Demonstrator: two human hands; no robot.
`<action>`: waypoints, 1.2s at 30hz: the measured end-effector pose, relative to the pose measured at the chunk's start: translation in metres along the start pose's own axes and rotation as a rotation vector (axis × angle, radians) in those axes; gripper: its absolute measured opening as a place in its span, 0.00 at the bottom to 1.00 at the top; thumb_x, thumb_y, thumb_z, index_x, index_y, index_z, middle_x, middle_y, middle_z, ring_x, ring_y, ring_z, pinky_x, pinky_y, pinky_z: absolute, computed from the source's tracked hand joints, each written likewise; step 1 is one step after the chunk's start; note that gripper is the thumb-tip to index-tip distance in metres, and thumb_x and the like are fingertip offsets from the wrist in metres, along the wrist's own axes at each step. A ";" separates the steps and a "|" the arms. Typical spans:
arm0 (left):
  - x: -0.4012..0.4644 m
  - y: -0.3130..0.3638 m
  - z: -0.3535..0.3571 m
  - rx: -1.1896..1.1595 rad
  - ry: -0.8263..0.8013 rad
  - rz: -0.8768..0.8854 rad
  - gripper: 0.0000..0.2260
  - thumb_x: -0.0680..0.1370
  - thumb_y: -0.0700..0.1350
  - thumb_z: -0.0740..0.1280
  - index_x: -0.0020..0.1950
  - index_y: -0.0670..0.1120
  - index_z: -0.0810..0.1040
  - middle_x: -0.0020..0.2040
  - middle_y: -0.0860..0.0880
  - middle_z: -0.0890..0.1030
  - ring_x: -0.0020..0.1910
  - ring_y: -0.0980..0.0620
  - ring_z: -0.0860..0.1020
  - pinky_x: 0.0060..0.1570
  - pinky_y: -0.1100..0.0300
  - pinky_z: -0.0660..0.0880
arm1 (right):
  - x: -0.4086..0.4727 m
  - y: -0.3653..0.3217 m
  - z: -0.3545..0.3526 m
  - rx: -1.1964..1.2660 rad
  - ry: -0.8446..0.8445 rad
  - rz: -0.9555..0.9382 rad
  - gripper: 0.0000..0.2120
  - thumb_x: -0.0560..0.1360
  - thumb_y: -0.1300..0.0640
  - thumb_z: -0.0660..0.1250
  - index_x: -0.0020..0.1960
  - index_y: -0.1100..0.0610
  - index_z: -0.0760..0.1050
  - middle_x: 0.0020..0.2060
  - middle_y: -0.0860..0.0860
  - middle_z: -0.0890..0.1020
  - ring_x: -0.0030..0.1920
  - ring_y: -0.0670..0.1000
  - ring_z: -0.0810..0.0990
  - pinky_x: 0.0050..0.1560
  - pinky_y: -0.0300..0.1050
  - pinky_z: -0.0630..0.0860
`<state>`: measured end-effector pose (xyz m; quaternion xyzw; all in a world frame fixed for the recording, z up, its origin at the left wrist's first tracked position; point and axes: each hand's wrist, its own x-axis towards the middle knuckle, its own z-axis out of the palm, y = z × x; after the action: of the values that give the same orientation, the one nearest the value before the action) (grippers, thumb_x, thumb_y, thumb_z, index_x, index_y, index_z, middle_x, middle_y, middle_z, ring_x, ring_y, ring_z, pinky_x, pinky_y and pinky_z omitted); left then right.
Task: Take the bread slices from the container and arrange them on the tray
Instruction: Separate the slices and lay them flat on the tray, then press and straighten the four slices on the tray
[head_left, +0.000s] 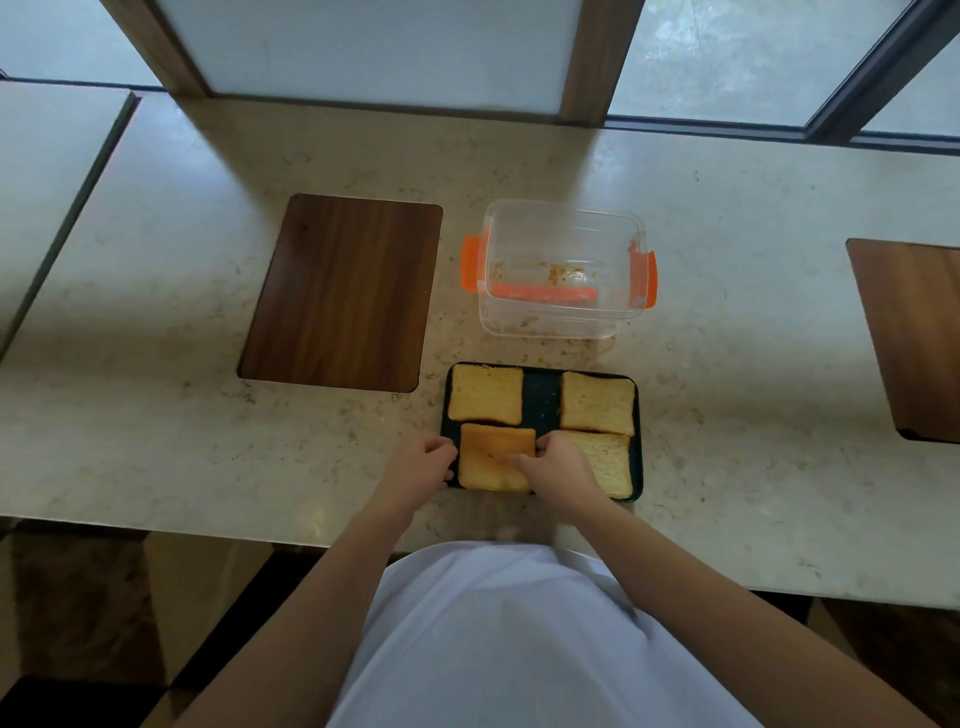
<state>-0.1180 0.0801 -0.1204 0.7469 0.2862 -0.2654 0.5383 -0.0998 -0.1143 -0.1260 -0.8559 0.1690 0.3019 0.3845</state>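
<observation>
I have four slices on the tray (541, 400), near the emptied container (563, 270). Both hands, left (422, 462) and right (553, 465), pinch the near-left slice (493, 457); squeezing could tear it.

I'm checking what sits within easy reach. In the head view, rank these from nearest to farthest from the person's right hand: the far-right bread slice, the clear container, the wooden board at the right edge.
1. Far-right bread slice: on the tray, just beyond the right hand.
2. Clear container: behind the tray, holding only crumbs.
3. Wooden board: far off at the counter's right edge.
</observation>
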 end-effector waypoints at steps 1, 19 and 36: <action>0.000 0.001 0.001 0.020 0.006 0.008 0.16 0.79 0.46 0.63 0.66 0.45 0.76 0.52 0.48 0.81 0.51 0.49 0.80 0.54 0.48 0.79 | 0.001 0.000 -0.001 -0.014 -0.019 -0.016 0.16 0.75 0.53 0.68 0.61 0.59 0.74 0.42 0.52 0.80 0.40 0.50 0.79 0.36 0.44 0.74; 0.011 0.004 0.002 0.206 0.102 0.109 0.09 0.78 0.48 0.63 0.40 0.60 0.69 0.39 0.58 0.70 0.39 0.57 0.69 0.37 0.59 0.64 | 0.009 -0.005 0.002 -0.010 -0.131 -0.048 0.22 0.76 0.52 0.68 0.68 0.55 0.72 0.43 0.44 0.78 0.43 0.45 0.79 0.39 0.41 0.78; 0.025 0.034 0.006 0.612 0.134 0.501 0.23 0.79 0.44 0.63 0.74 0.42 0.69 0.73 0.43 0.71 0.70 0.45 0.69 0.67 0.51 0.67 | 0.040 -0.029 -0.006 0.159 -0.130 0.046 0.32 0.76 0.53 0.68 0.77 0.56 0.63 0.45 0.45 0.79 0.46 0.48 0.81 0.55 0.57 0.82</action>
<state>-0.0770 0.0689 -0.1182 0.9351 0.0374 -0.1499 0.3191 -0.0524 -0.1025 -0.1325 -0.7973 0.1867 0.3509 0.4543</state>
